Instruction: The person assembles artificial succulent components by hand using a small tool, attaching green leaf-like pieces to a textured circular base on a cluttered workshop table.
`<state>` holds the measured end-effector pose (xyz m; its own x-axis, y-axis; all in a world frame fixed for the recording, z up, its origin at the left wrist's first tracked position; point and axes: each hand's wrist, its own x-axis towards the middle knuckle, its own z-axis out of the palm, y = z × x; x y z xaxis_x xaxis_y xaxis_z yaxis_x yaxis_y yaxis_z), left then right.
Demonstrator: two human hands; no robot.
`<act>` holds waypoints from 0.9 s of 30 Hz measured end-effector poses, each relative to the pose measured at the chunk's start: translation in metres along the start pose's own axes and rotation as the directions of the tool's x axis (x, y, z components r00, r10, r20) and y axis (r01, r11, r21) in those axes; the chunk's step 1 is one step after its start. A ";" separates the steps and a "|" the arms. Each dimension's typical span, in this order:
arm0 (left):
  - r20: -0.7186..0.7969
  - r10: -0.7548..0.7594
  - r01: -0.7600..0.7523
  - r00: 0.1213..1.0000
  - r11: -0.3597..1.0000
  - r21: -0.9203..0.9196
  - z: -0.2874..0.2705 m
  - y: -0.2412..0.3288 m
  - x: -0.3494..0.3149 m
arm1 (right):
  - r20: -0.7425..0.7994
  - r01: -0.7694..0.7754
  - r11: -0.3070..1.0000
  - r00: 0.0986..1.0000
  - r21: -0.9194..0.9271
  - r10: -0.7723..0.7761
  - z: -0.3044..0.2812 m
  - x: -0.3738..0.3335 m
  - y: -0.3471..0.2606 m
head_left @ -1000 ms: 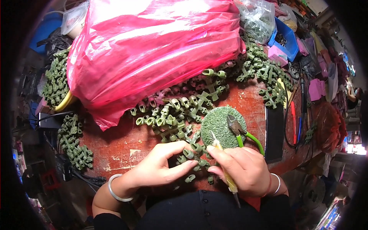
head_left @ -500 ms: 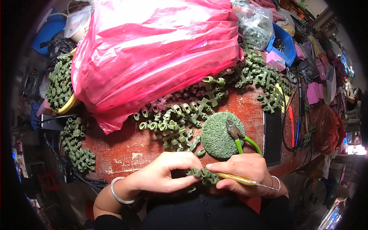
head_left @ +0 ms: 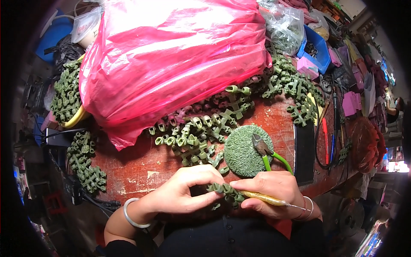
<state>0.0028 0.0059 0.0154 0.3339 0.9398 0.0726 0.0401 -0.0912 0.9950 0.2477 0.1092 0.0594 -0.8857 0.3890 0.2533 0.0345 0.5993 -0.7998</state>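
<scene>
Close in front of my body, my left hand (head_left: 192,188) pinches a small green branched piece (head_left: 227,192) covered in stubby ring-like cups. Fingers of my right hand (head_left: 274,192) are closed around a slim tool with a yellow wrapped handle (head_left: 263,198); a thin metal rod sticks out of its rear end toward my wrist. The tool's front end meets the green piece, its tip hidden by fingers. Just beyond my right hand, green-handled cutters (head_left: 263,147) lie with their jaws on a round, rough green pad (head_left: 244,152).
A pink plastic sheet (head_left: 171,55) covers a big heap of similar green pieces (head_left: 188,143). More sit in a yellow-rimmed container (head_left: 77,115) at left. On the right are a black flat strip (head_left: 304,154), a red pen (head_left: 326,137) and a blue bin (head_left: 317,47). Cables (head_left: 96,201) run by my left forearm.
My left hand has shifted slightly, its thumb moving up along the green piece, which has tilted a little. The right hand and its tool have barely moved.
</scene>
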 end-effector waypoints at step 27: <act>-0.042 -0.087 0.090 0.995 0.994 0.068 0.002 0.000 -0.002 | 0.031 0.135 0.907 0.991 -0.400 -0.133 0.013 -0.001 0.000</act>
<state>0.0039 0.0031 0.0151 0.2889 0.9573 -0.0114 0.1337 -0.0285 0.9906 0.2428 0.0997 0.0515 -0.8963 0.2838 0.3407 0.0973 0.8756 -0.4732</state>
